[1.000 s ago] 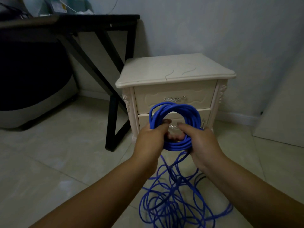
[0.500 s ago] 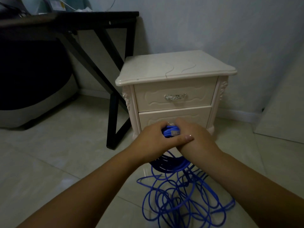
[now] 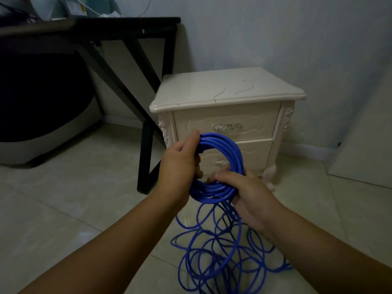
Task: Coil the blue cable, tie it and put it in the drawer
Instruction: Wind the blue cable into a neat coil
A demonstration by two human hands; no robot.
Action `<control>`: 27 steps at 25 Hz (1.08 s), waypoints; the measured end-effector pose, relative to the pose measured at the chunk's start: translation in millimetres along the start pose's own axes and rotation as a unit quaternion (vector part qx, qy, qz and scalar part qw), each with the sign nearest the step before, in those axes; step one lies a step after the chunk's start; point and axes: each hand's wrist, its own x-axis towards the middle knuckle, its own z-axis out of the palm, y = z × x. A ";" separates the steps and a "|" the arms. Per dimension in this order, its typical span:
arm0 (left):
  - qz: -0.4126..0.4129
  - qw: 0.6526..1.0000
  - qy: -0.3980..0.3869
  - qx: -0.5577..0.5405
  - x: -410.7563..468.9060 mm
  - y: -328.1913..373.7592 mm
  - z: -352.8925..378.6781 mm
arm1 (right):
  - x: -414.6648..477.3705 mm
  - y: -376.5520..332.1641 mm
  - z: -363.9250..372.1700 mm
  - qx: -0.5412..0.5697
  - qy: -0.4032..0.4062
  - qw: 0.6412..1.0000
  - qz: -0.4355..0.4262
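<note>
Presently, the coiled blue round cable [image 3: 224, 164] is gripped by curled fingers of the left hand [image 3: 180, 166] and right hand [image 3: 252, 198]; loose loops are spread on the floor.

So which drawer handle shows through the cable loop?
The bottom drawer's handle, framed inside the coil; the top handle sits above it.

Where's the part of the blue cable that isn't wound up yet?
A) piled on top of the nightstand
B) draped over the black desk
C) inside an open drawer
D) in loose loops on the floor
D: below the left hand and right hand, which grip the wound part, the blue cable lies in loose loops on the floor.
</note>
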 end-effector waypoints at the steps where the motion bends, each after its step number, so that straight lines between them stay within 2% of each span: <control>1: -0.004 1.000 0.006 -0.025 -0.7 0.2 2.2 | -0.5 0.7 3.2 0.039 0.007 0.999 -0.001; 3: -0.019 0.998 -0.017 -0.050 -0.9 -1.5 6.0 | 1.3 -4.5 3.8 0.063 0.027 0.998 -0.010; 5: -0.033 0.996 -0.079 -0.017 -0.1 -4.3 4.3 | 4.5 -12.9 0.3 0.023 0.070 0.997 -0.029; 9: -0.025 0.973 -0.225 0.049 6.6 1.3 -18.6 | 9.7 -30.2 -5.5 -0.116 0.110 0.986 -0.054; 11: -0.025 0.952 -0.286 0.108 9.3 7.5 -28.6 | 9.5 -37.4 -5.5 -0.250 0.116 0.959 -0.065; 13: 0.013 0.929 -0.272 0.251 7.0 6.9 -26.4 | 8.2 -39.3 -3.8 -0.440 0.095 0.888 -0.092; 15: 0.111 0.886 -0.195 0.406 2.7 -0.4 -16.2 | 6.3 -35.6 4.2 -0.569 0.043 0.812 -0.120; 16: 0.156 0.875 -0.153 0.433 1.8 -4.2 -11.3 | 6.4 -33.5 7.6 -0.591 0.034 0.794 -0.137; 17: 0.190 0.877 -0.117 0.426 2.0 -8.2 -8.1 | 6.2 -32.8 9.3 -0.590 0.040 0.791 -0.154; 18: 0.212 0.887 -0.088 0.402 2.7 -11.2 -6.2 | 6.2 -33.6 8.9 -0.572 0.052 0.802 -0.165; 19: 0.216 0.901 -0.062 0.370 4.5 -12.3 -4.7 | 6.7 -34.8 6.2 -0.533 0.059 0.828 -0.164; 21: 0.176 0.939 -0.019 0.296 8.1 -11.0 -3.2 | 6.0 -37.4 -2.3 -0.396 0.042 0.911 -0.108; 22: 0.138 0.957 -0.002 0.254 8.7 -9.6 -2.3 | 5.6 -37.9 -7.7 -0.336 0.020 0.939 -0.070; 25: 0.048 0.988 0.041 0.143 6.9 -6.2 1.1 | 4.7 -33.9 -17.2 -0.273 -0.031 0.961 0.002; 27: -0.004 0.995 0.064 0.073 3.7 -7.0 5.1 | 5.1 -31.6 -17.0 -0.202 -0.033 0.979 0.014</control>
